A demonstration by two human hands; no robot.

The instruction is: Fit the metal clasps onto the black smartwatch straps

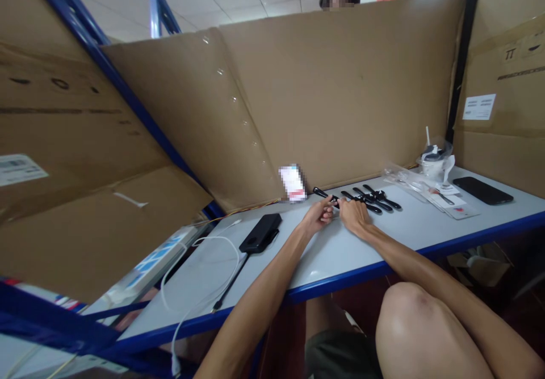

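Observation:
My left hand (319,213) and my right hand (352,214) meet over the grey table (340,254), fingers pinched together on a slim black pen-like piece (324,194) that sticks out to the left past my fingers. Just beyond my right hand lies a row of several similar black pieces (374,199), side by side on the tabletop.
A black power bank (260,233) with a black cable and a white cable (221,271) lies to the left. At right are clear plastic bags (404,177), a cup (432,163), cards and a black phone (482,190). Cardboard walls surround the table; a person sits behind the far one.

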